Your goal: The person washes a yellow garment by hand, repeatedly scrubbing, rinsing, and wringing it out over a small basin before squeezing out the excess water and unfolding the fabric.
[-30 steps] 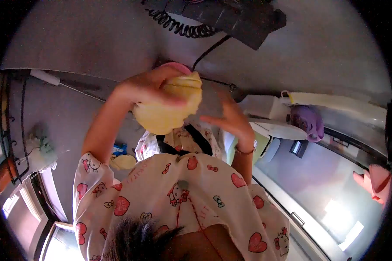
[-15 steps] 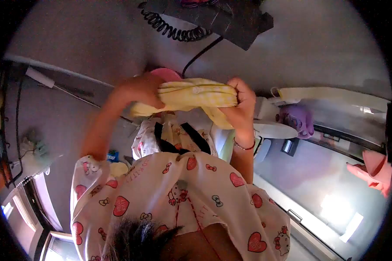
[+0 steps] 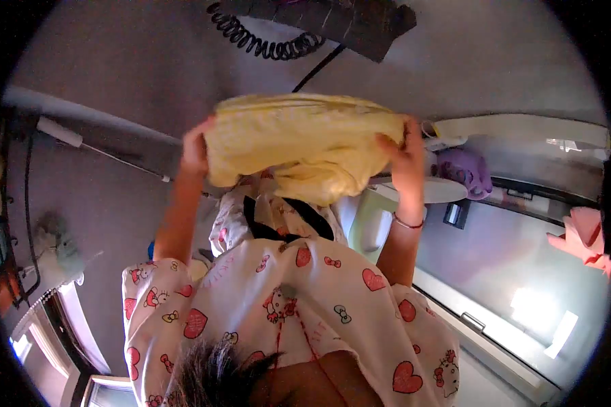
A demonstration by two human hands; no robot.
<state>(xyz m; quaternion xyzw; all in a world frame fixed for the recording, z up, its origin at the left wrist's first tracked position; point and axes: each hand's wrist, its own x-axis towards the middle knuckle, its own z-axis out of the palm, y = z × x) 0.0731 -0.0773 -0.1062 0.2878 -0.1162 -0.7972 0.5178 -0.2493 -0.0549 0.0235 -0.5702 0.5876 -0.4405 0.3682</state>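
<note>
A yellow checked cloth garment [image 3: 299,132] is stretched sideways in front of my body, its lower part bunched and hanging in folds. My left hand [image 3: 197,146] grips the left end of the garment, fingers partly hidden by the cloth. At the right end my right hand [image 3: 404,156] is closed on the fabric, with a thin bracelet [image 3: 407,222] on that wrist. Below the garment is my patterned white top [image 3: 285,292] with red hearts and bows.
A black coiled cord [image 3: 265,46] hangs from a dark panel [image 3: 360,27] above. On the right are a purple object [image 3: 463,173], a white oval surface [image 3: 431,190] and a coral-pink item [image 3: 582,234]. A rod with a white handle [image 3: 60,132] stands at left.
My hands have moved apart, the left one to its new grip at the left end. The garment is now spread wider and higher, hiding the pink object behind it.
</note>
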